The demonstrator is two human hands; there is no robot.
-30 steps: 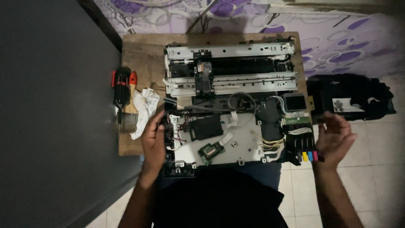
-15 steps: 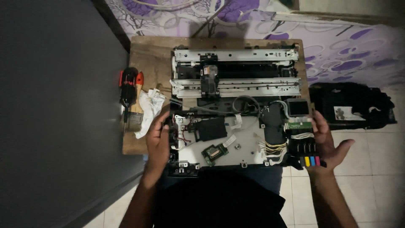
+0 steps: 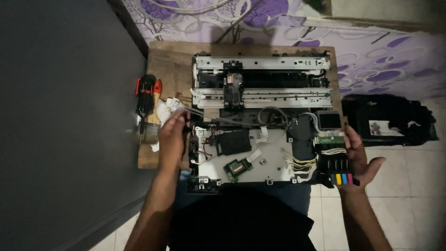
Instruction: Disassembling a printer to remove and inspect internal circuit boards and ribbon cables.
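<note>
Stripping opened printer, frame centre; left hand grips its left edge; right hand open, cradling ink block; next needs steady lift.

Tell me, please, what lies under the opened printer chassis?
The printer chassis rests on a wooden board, bare at the left, where screwdrivers lie. The left hand touches the chassis edge. The board beneath the chassis is covered.

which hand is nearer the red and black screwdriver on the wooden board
Left. The left hand is just right of the red and black screwdriver; the right hand is across the opened printer.
</note>
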